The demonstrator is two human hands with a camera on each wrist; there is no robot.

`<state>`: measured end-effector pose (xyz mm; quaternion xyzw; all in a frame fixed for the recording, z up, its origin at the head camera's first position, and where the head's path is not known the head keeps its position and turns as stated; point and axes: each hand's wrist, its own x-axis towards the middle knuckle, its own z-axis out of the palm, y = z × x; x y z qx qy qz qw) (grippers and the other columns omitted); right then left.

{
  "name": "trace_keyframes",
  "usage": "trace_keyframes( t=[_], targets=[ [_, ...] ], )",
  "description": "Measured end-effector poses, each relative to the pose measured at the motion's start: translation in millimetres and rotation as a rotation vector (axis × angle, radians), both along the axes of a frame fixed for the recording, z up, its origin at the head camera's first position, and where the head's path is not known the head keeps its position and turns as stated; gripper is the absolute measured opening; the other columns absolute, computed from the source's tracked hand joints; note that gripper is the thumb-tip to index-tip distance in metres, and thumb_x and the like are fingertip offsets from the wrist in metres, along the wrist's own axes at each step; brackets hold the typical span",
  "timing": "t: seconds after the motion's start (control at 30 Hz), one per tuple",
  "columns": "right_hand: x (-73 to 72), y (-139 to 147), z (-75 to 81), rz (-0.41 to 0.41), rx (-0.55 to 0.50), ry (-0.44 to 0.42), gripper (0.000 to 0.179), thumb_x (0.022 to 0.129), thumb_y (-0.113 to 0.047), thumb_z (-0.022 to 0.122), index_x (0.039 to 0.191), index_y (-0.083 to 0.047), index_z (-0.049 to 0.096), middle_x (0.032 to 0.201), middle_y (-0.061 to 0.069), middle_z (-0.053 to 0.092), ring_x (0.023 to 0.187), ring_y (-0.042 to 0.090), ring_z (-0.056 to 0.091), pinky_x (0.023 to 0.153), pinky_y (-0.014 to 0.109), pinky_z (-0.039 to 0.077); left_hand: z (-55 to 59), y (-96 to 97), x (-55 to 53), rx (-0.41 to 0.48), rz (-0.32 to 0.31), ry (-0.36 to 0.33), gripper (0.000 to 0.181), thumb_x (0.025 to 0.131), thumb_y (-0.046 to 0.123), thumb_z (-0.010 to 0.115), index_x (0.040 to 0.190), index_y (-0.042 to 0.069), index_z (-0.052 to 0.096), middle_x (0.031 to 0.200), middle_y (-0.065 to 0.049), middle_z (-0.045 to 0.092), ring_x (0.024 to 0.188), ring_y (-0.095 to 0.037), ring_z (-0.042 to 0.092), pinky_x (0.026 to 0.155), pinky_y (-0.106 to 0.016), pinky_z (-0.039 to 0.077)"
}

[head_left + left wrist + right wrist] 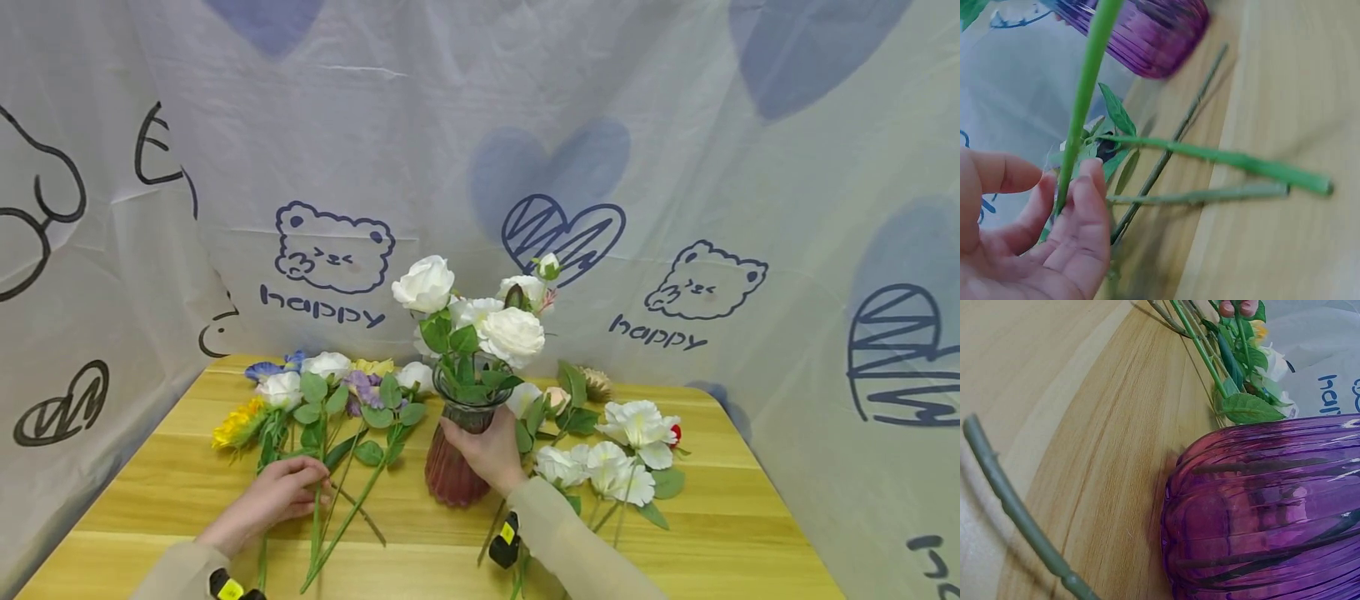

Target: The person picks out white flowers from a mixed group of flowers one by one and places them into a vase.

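My right hand [491,450] grips the neck of a ribbed glass vase [453,475], its thumb lying across the near side. The vase is reddish-purple with a clear rim and stands upright. White roses [512,335] with green leaves rise from it, and dark stems show through the glass in the right wrist view. Left of the vase, my left hand [288,492] is low over the table among loose stems. In the left wrist view its thumb and curled fingers pinch a green flower stem [1088,87]; the bloom on it cannot be told apart.
Loose flowers lie left of the vase: a sunflower [238,423], purple flowers [363,392], a blue flower [264,369] and white roses [279,389]. On the right are white flowers [637,429] and a peach bud [557,400]. A printed cloth [450,167] hangs behind the wooden table [720,517].
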<state>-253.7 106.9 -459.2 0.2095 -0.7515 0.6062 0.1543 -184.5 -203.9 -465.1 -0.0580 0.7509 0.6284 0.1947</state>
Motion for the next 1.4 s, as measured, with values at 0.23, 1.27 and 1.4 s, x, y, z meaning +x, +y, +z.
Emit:
trace_keyframes(
  t=[0.23,1.27,1.4],
  targets=[
    [-0.3,-1,0.4,-0.004,0.005,0.003,0.058,0.083,-0.027,0.079,0.134,-0.012,0.055,0.123,0.009,0.067,0.109,0.019,0.069,0.094,0.033,0.059,-3.7,-1.6,-0.1,0.141,0.09,-0.066,0.029,0.106,0.016,0.046,0.126,-0.004,0.039,0.103,-0.003,0.069,0.089,-0.012,0.073,0.075,-0.025,0.059],
    [-0.4,-1,-0.5,-0.001,0.001,-0.009,0.058,0.084,-0.025,0.079,0.135,-0.014,0.054,0.125,0.008,0.066,0.11,0.019,0.068,0.094,0.033,0.058,-7.0,-2.2,-6.2,0.186,0.195,-0.046,0.057,0.104,0.031,0.056,0.15,0.0,0.042,0.105,0.009,0.067,0.087,-0.002,0.066,0.069,-0.017,0.055],
    [1.1,-1,0.4,-0.001,0.001,-0.023,0.057,0.084,-0.024,0.079,0.134,-0.013,0.055,0.123,0.009,0.067,0.108,0.019,0.068,0.093,0.032,0.059,-4.9,-2.0,-5.8,0.204,0.2,-0.038,0.059,0.104,0.03,0.056,0.151,-0.001,0.039,0.107,0.012,0.069,0.092,-0.002,0.067,0.076,-0.017,0.057]
  ],
)
